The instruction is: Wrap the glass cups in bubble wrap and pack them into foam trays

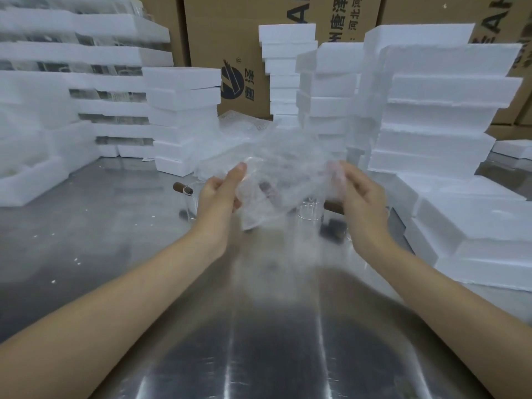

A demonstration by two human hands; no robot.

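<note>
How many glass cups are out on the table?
2 seen clearly: one cup beside the left hand, another cup between the hands under the bubble wrap. More may hide behind it.

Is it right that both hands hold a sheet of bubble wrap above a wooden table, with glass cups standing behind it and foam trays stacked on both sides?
Not quite: the head view shows a shiny metal table, not wood. The rest holds: left hand and right hand hold the bubble wrap, glass cups stand behind, foam trays stacked on both sides.

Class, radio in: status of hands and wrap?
Left hand and right hand grip bubble wrap above the table. Glass cups stand beneath, unwrapped. Nothing blocking.
</note>
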